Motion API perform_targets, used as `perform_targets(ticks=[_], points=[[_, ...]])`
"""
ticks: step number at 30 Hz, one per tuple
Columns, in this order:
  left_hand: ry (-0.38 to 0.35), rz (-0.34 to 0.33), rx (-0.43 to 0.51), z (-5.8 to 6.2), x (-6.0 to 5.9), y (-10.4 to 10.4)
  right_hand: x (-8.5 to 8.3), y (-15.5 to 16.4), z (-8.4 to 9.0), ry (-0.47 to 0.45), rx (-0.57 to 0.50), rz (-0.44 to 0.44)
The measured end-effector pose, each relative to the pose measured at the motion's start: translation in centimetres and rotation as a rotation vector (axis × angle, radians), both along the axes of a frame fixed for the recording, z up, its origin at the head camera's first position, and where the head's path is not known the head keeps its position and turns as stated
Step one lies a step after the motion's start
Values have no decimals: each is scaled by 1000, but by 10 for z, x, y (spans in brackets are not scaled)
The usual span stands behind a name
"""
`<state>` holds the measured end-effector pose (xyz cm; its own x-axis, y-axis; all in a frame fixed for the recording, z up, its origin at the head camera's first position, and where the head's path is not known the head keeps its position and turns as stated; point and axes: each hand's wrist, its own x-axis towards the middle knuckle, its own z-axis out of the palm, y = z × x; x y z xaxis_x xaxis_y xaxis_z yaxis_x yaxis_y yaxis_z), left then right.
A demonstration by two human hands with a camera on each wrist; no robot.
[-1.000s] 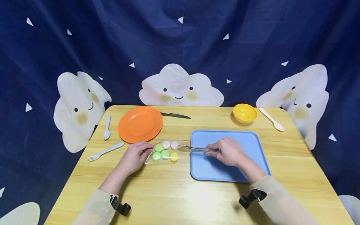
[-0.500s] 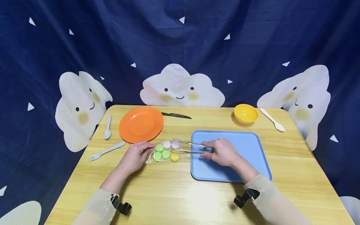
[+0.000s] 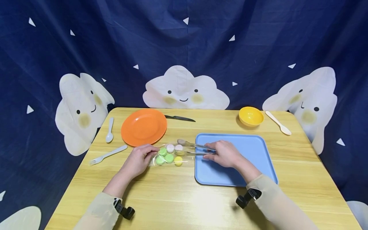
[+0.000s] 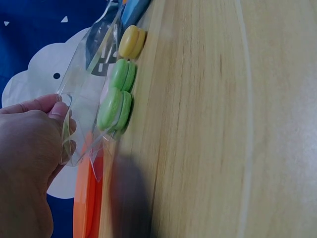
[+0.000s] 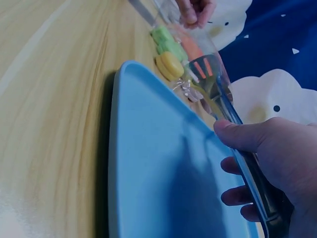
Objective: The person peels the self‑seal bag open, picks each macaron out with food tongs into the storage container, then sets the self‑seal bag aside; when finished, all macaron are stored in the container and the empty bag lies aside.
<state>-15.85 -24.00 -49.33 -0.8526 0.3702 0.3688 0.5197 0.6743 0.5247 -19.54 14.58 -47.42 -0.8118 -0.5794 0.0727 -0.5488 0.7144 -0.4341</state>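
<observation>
Tongs (image 3: 192, 149) in macaron bag (image 3: 169, 154)

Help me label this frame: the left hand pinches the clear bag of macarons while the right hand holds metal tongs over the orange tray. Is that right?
Not quite: the tray is blue, not orange; the orange thing is the plate. The head view shows it. The rest stands: the left hand pinches the clear bag of macarons, and the right hand holds the metal tongs.
</observation>
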Motion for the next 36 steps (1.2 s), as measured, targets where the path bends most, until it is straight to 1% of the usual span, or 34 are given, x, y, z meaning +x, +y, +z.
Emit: perform_targets(ticks=[7,17,21,28,32,36], points=[[18,-7,13,1,1,3,-1,-2,2,20,67,25],[-12,31,16,-3,1,2,1,2,2,68,56,27],[-20,37,25,-3,2,2,3,8,5,77,46,35],[-9,29,34,-4,1,1,12,28,17,91,13,27],[-20,30,33,-4,1,-1,18,45,23,118,-11,23],[-15,33,31,-4,2,-1,22,64,30,140,-37,10]])
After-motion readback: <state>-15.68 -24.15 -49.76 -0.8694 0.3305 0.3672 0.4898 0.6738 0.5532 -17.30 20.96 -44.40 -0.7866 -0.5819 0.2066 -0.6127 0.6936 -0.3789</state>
